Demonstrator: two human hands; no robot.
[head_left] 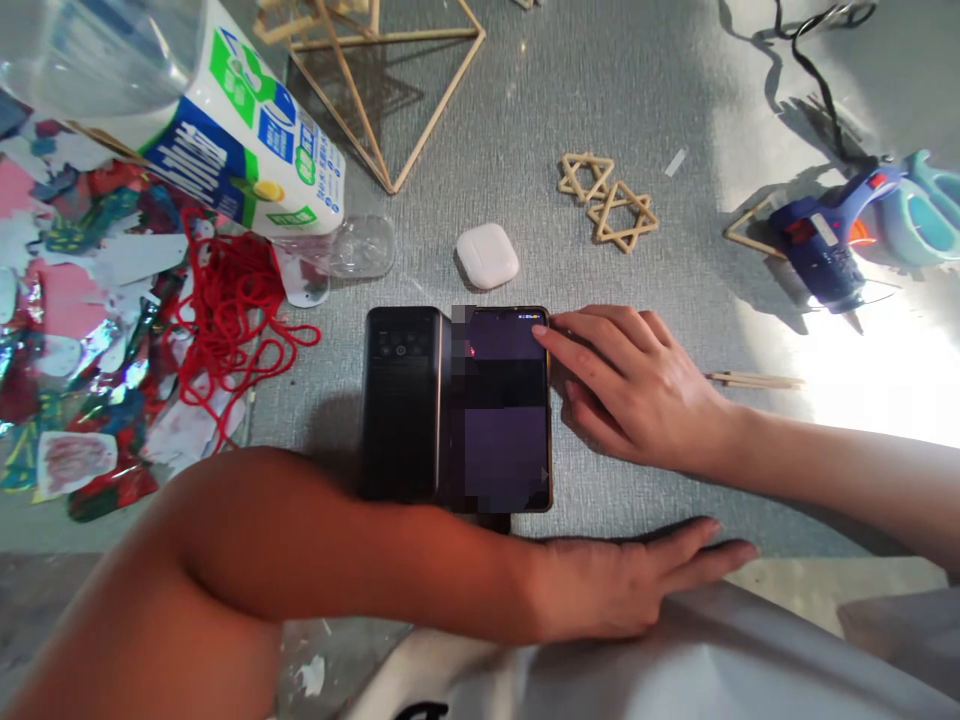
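Two dark phones lie side by side on the grey textured cloth. The right one is a phone with a lit screen (506,450), partly blurred into blocks; the left one is a dark phone (401,420) with faint icons near its top. My right hand (637,385) lies beside the lit phone, fingers stretched out, its index fingertip touching the screen's upper right corner. Crossing below both phones, my left arm ends in my left hand (622,590), which rests at the table's front edge with fingers extended and nothing visible in it. A white earbud case (487,256) sits just above the phones.
A plastic bottle (255,150) lies at upper left, near red cord (232,310) and shiny scraps (90,350). Behind are a wooden-stick frame (439,108) and two stick stars (624,215). At right are a blue glue gun (821,240), teal scissors (926,210) and thin sticks (757,380).
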